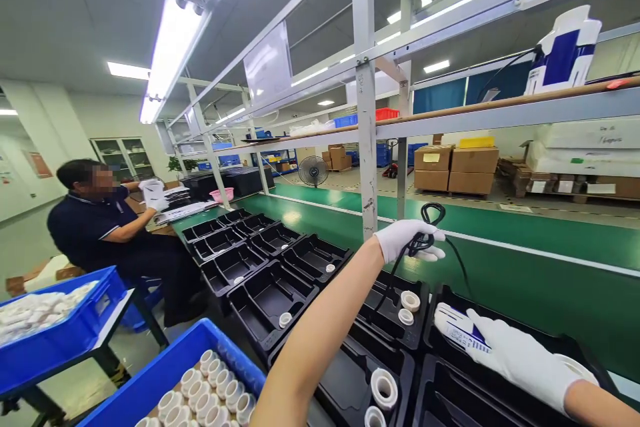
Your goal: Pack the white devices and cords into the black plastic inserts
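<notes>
Left hand [411,241] grips a looped black cable [419,243]; right hand [520,353] clasps a white-and-blue device [456,327] over a black tray [547,341] along the near edge of the green bench [530,287]. Beyond its far edge stand cartons [433,170] and a fan [313,171].

**White, black and dark blue over green**

At four o'clock, the left hand [395,237] wears a plain white glove against a black cable [421,243]. Lower at four, the right hand [523,353], gloved in white too, is on a white unit [456,325] marked with a dark-blue patch and fine dark lines of print. The bench [550,233], at three, is glossy green. Solid black trays [273,293] fill six to seven, dotted with off-white rings [384,403]. At seven stands a bright blue crate [235,353]; at nine, a co-worker's navy shirt [80,227] and a pink basket [221,195]. At two, a shelf device [563,53] pairs white with deep blue.
</notes>
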A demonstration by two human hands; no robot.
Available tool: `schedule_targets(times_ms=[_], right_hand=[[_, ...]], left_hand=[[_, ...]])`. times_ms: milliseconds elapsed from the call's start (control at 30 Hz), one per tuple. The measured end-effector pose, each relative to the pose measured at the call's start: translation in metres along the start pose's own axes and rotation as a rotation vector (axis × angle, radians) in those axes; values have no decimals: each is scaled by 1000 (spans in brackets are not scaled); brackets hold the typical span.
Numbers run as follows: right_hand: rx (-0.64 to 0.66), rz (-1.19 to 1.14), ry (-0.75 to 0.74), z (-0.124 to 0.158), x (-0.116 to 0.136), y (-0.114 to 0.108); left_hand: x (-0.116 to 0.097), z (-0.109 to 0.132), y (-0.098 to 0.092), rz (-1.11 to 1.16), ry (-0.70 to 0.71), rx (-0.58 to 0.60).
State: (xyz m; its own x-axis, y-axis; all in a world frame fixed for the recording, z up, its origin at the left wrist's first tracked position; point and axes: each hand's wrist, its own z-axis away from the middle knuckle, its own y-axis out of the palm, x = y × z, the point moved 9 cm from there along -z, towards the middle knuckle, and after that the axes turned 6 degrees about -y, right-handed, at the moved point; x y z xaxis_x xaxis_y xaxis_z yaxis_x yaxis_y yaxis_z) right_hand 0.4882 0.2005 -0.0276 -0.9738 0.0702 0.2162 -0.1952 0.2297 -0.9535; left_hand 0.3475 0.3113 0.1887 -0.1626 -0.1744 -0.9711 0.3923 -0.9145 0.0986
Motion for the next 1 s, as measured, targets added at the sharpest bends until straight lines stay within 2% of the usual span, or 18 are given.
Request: schedule_targets(times_ms=[100, 167, 233, 267, 300, 333, 400, 467, 533, 600, 633, 700, 767, 800, 867, 933, 967, 1000], right_hand=[[-8, 100, -98, 2, 16, -29], [-167, 161, -164, 0, 36, -82], [-476, 222, -214, 0, 65, -155], [-588, 262, -269, -1, 83, -186], [-641, 294, -354, -4, 104, -209], [-617, 323, -417, -10, 121, -224], [-413, 359, -443, -28, 139, -231], [-243, 346, -301, -38, 132, -228], [-221, 250, -112, -35, 114, -227], [-259, 41, 2, -25, 103, -221], [-267, -97, 23, -21, 102, -215], [-251, -364, 31, -18, 108, -200], [-219, -560, 34, -20, 117, -184], [-215, -618, 46, -22, 118, -178], [-262, -680, 98, -27, 110, -173], [-362, -699, 139, -29, 91, -180], [-422, -711, 144, -29, 79, -186], [-486, -736, 150, -28, 67, -192]], left_hand=[[5, 7, 1, -38, -23, -9], [6, 12, 3, -117, -40, -16], [4, 17, 12, -254, -31, 24], [2, 19, 20, -332, -6, 61], [-3, 22, 29, -413, 40, 101], [-9, 26, 37, -491, 100, 136], [-18, 34, 47, -602, 186, 157], [-23, 40, 39, -659, 176, 63], [-31, 45, 17, -692, 154, -159], [-46, 54, 0, -618, 268, -395], [-52, 56, -2, -506, 344, -463], [-51, 49, 6, -154, 436, -447], [-41, 32, 26, 129, 440, -357], [-38, 25, 37, 198, 463, -325], [-38, 18, 54, 194, 603, -305], [-29, 10, 62, 104, 701, -295], [-18, 0, 64, 41, 684, -269], [-2, -13, 67, -49, 606, -213]])
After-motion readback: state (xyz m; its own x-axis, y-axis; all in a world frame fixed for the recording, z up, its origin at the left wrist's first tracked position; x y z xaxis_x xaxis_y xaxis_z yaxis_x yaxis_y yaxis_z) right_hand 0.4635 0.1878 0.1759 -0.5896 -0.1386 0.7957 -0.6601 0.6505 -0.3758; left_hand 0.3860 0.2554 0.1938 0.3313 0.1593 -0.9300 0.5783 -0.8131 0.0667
